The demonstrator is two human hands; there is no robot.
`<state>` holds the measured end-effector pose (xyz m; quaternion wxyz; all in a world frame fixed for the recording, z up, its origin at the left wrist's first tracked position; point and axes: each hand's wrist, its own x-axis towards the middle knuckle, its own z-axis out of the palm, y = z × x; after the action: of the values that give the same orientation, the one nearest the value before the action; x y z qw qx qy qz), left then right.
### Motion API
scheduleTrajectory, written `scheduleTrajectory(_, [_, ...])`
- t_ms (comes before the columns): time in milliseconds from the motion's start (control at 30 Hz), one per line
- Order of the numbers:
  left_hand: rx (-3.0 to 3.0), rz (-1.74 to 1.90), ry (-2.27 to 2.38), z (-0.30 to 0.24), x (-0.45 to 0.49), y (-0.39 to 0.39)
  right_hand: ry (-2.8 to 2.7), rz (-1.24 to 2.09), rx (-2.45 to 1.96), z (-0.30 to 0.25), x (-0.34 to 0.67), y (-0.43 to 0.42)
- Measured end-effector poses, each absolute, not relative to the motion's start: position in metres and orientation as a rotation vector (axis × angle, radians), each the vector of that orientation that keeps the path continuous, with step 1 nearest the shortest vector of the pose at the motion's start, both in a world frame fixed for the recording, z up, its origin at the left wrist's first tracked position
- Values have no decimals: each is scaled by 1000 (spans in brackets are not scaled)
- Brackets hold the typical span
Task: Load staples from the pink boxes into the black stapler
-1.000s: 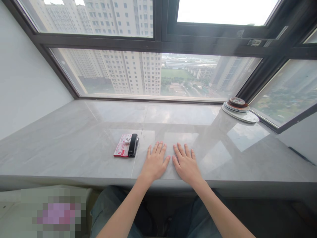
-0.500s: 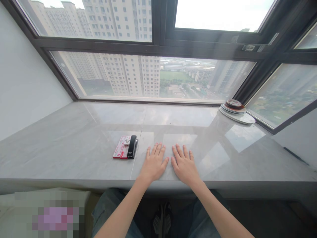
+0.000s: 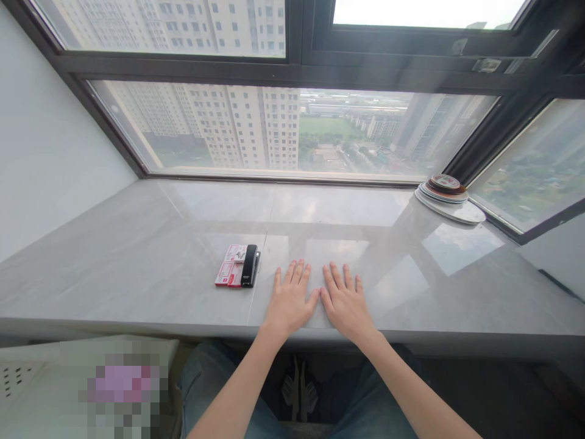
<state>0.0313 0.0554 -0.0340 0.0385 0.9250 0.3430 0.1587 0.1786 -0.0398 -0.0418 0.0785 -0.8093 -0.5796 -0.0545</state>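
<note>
My left hand (image 3: 289, 299) and my right hand (image 3: 345, 300) lie flat, palms down, side by side on a grey marble window ledge (image 3: 137, 268), near its front edge. Fingers of both are stretched out and nothing is under them that I can see. A black stapler (image 3: 249, 266) lies just left of my left hand, resting partly on small red and white boxes (image 3: 231, 274). Neither hand touches the stapler.
A stack of round coasters or plates (image 3: 448, 197) sits at the far right by the window corner. Large dark-framed windows (image 3: 301, 67) run along the back. A white wall stands at the left. My knees and a shoe show below the ledge.
Both hands stay flat in place. Only the camera view shifted slightly, dipping then tilting back down.
</note>
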Motion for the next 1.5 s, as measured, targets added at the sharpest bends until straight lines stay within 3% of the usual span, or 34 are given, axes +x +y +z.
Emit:
scheduleTrajectory(1133, [2822, 519, 1094, -35, 27, 50, -1698, -155, -2435, -43, 176, -44])
scheduleTrajectory(1500, [2837, 518, 926, -38, 11, 45, -1618, 243, -2036, 7, 137, 20])
